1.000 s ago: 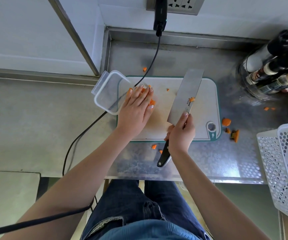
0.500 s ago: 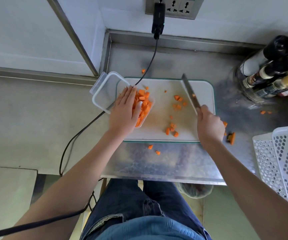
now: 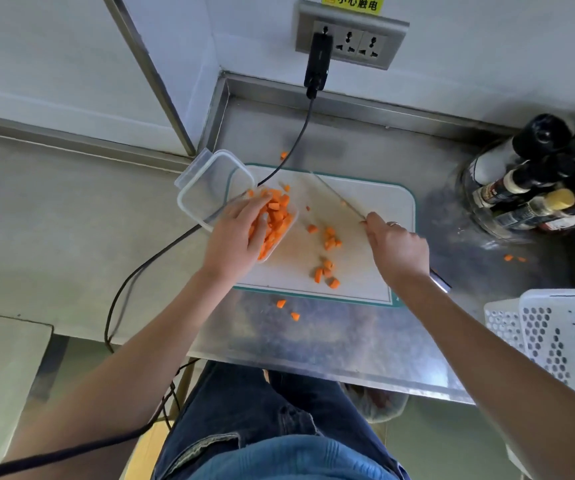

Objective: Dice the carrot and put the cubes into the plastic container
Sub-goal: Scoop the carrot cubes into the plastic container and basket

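Carrot cubes fill our plastic container under our flat left hand. Our right hand grips the knife above the white board on a shiny metal table.

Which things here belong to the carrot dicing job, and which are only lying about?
Job: carrot cubes, plastic container, knife, cutting board, left hand, right hand.

Lying about: bottles, white basket, black cable, wall socket.
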`<state>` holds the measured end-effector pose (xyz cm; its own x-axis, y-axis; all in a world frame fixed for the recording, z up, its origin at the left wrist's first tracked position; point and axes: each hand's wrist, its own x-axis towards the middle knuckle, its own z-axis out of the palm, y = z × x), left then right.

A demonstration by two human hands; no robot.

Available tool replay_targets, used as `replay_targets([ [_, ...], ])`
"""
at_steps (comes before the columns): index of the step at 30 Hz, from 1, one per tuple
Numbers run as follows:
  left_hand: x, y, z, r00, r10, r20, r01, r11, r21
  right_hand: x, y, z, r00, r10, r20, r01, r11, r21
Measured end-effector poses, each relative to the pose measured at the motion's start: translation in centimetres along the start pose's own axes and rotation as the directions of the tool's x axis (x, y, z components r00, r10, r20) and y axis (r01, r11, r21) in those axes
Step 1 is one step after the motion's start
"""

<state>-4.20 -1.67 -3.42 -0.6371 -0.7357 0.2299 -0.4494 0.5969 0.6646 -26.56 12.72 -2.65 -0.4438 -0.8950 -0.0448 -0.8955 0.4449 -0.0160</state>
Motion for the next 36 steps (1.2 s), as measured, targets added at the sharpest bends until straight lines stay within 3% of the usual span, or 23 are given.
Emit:
replay_targets([
  [5,-0.3,1.3,-0.4,0.998,0.007,-0.068,-0.002,0.998,0.061,4.8,0.2,-0.9,0.995,-0.099,0.026,0.101,0.993,-0.059],
  [7,0.2,1.6,-0.6,0.996,0.034,-0.081,-0.026,0.995,0.096,5.5,0.3,-0.6,0.979,-0.175,0.106,0.185,0.978,-0.100],
  [9,1.4,2.0,-0.5,0.997,0.053,-0.048,-0.046,0.990,0.132,5.1,0.6,-0.2,0.962,-0.217,0.165,0.239,0.963,-0.124],
  [12,2.8,2.7,0.3,0.998,0.042,0.047,-0.051,0.976,0.213,2.9,1.5,0.8,0.958,-0.250,0.139,0.270,0.951,-0.151],
  [15,3.1,2.5,1.5,0.997,-0.009,0.082,-0.010,0.973,0.231,0.1,2.9,1.8,0.971,-0.240,-0.021,0.238,0.969,-0.072],
  [17,2.6,1.9,2.0,0.997,-0.045,0.063,0.026,0.963,0.269,-1.5,3.6,2.4,0.979,-0.198,-0.049,0.198,0.980,-0.011],
  [21,1.0,1.3,2.1,0.988,-0.138,0.067,0.110,0.942,0.317,-2.4,3.3,2.2,0.993,-0.110,-0.049,0.108,0.994,-0.035],
  [24,-0.1,0.6,2.2,0.981,-0.180,0.077,0.139,0.918,0.372,-1.7,2.8,1.9,0.987,-0.158,-0.004,0.158,0.985,-0.076],
  [26,-0.4,0.2,2.2,0.981,-0.186,0.058,0.152,0.917,0.370,-0.7,2.3,1.2,0.984,-0.173,0.031,0.173,0.985,-0.012],
  [29,-0.5,0.4,2.0,0.981,-0.191,0.028,0.174,0.937,0.302,3.6,0.9,-0.5,0.989,-0.100,0.108,0.073,0.969,0.236],
  [32,-0.9,0.4,1.6,0.984,-0.176,0.013,0.166,0.946,0.277,11.2,-2.3,0.0,0.986,-0.133,0.099,0.071,0.879,0.471],
  [36,-2.2,-0.2,1.4,0.980,-0.194,0.037,0.176,0.944,0.278,19.0,-7.9,2.6,0.963,-0.244,0.112,0.118,0.761,0.638],
])
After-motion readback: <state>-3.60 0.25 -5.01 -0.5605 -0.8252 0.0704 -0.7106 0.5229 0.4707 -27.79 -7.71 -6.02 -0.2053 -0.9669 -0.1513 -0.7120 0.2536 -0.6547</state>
